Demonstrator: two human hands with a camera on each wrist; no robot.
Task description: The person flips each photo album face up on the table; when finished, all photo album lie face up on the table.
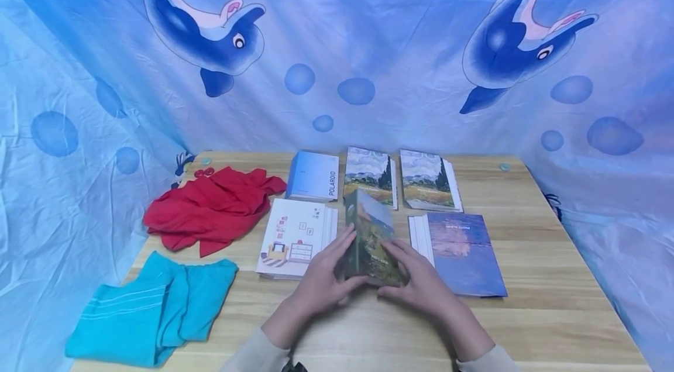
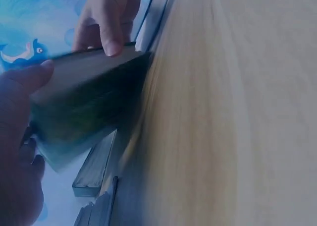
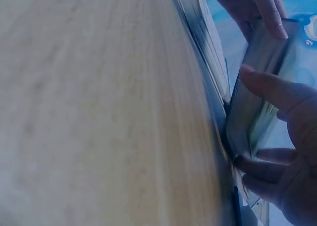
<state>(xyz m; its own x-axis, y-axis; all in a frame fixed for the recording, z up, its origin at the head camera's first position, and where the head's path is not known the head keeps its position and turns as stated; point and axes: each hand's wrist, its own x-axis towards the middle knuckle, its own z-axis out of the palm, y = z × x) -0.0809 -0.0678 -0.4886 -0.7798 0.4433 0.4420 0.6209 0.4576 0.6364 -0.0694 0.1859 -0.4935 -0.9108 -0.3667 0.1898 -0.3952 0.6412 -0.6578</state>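
Gripping album [image 1: 370,237] upright on table [image 1: 553,313] | left hand [image 1: 321,281] clasps at 9 | right hand [image 1: 421,281] clasps at 3

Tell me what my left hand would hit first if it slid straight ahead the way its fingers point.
Probably the green landscape-covered photo album that the left hand already holds tilted up with the right hand; beyond it, a flat album with a painted landscape cover. Depth is unclear.
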